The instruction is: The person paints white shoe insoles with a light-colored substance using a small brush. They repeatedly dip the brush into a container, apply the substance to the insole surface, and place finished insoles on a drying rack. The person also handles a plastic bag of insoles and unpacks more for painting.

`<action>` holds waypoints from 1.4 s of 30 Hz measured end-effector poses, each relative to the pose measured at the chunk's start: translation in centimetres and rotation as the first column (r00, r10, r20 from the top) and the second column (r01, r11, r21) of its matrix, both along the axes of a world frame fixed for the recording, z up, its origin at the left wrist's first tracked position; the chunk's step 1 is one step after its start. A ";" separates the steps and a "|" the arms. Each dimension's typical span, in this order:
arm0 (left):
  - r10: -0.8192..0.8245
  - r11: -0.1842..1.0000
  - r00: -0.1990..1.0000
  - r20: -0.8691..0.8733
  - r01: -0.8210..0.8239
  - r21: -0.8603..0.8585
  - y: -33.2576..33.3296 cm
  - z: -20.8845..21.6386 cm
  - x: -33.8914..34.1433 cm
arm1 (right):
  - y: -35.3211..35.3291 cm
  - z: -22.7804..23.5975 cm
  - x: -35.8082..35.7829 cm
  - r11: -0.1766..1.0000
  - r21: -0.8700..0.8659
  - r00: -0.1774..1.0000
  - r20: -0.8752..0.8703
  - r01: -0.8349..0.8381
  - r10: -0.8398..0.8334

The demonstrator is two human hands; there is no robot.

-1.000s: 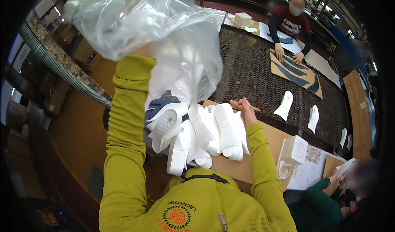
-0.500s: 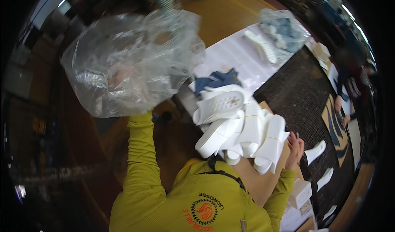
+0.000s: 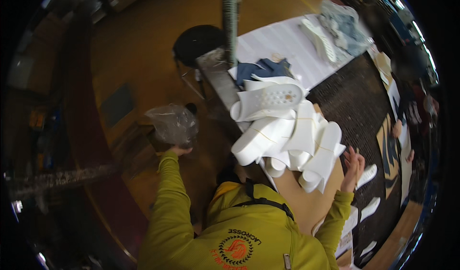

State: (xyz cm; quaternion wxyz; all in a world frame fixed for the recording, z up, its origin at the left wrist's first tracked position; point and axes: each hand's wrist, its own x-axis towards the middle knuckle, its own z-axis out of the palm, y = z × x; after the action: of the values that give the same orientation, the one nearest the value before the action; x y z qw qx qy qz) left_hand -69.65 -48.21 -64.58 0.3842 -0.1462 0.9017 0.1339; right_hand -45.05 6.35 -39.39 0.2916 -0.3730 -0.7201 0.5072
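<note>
My left hand [image 3: 181, 150] is closed on a clear plastic bag [image 3: 173, 122], which bunches above it over the floor, left of the table. My right hand [image 3: 353, 170] is raised over the table's right part, its fingers loosely curled. A thin stick-like thing [image 3: 357, 151] shows at its fingertips, too small to name. Between my hands lies a pile of white shoe soles [image 3: 261, 138], some in bundles held by thin yellow bands [image 3: 326, 150]. Another white sole with a perforated face [image 3: 275, 99] lies on top of them.
Blue cut pieces [image 3: 261, 69] lie behind the pile. Farther back are a white sole [image 3: 318, 40] and a clear bag with blue-grey contents [image 3: 341, 28]. A black stool [image 3: 199, 45] and a ribbed hose [image 3: 230, 23] stand left. At right, a co-worker's hand [image 3: 396, 128] is near cardboard [image 3: 387, 157].
The plastic bag, spread wide and covering my left hand before, is now bunched small and lower. My left hand has come down and into sight. My right hand stays near the soles.
</note>
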 end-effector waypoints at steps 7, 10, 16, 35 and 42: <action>0.313 0.908 0.544 -0.779 0.068 0.413 8.9 11.2 -4.0 | -3.9 -0.9 2.7 0.996 0.085 1.000 -0.023 -0.008 0.010; 0.417 0.759 0.162 -0.894 0.479 0.441 16.8 18.3 0.1 | -5.7 -1.1 4.2 0.996 0.070 0.994 -0.091 0.059 -0.053; -0.335 0.418 -0.045 -0.941 0.888 -0.192 22.3 21.8 12.8 | -6.9 -2.8 4.6 0.996 -0.077 0.988 -0.145 0.045 -0.055; -0.178 0.602 0.021 -0.984 0.794 -0.091 25.2 18.3 -0.9 | -6.3 -7.3 0.4 0.969 -0.246 0.938 -0.334 0.002 -0.087; -0.220 0.561 0.021 -0.975 0.821 -0.109 29.0 19.3 -6.1 | -9.7 -8.3 -1.7 0.945 -0.243 0.937 -0.217 0.221 -0.275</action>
State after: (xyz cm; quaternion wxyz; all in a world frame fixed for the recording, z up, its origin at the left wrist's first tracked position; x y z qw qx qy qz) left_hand -75.78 -19.23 -45.24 -0.1772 0.4320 0.8460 0.2573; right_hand -46.77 -3.30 -47.70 0.3990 -0.4243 -0.5661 0.5833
